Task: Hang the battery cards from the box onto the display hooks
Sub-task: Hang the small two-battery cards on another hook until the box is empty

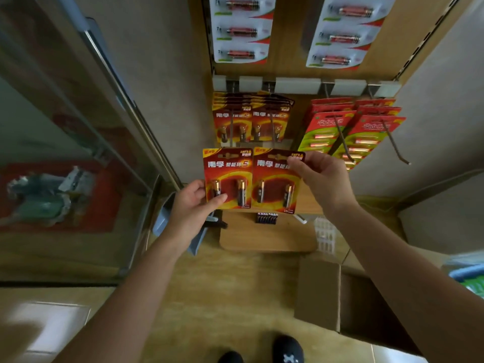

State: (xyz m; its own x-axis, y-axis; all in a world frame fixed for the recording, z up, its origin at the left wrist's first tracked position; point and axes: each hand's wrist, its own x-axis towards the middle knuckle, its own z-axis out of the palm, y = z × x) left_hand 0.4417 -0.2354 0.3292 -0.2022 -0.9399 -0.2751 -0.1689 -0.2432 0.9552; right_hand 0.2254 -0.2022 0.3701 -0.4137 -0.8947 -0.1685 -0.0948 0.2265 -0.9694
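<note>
Wooden display panel (290,66) ahead; four loaded hooks (342,137) in lower row. Two red-gold battery cards raised side by side below them, two batteries each. Left hand (193,205) grips left card (227,176) at lower corner; right hand (322,176) pinches right card (275,179) at top corner. One open cardboard box (317,292) on floor.

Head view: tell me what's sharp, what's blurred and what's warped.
Head view: the two held battery cards are fairly sharp; the glass cabinet at the left is soft with reflections; the wide lens splays the edges of the display panel; the bottom-left floor smears.
</note>
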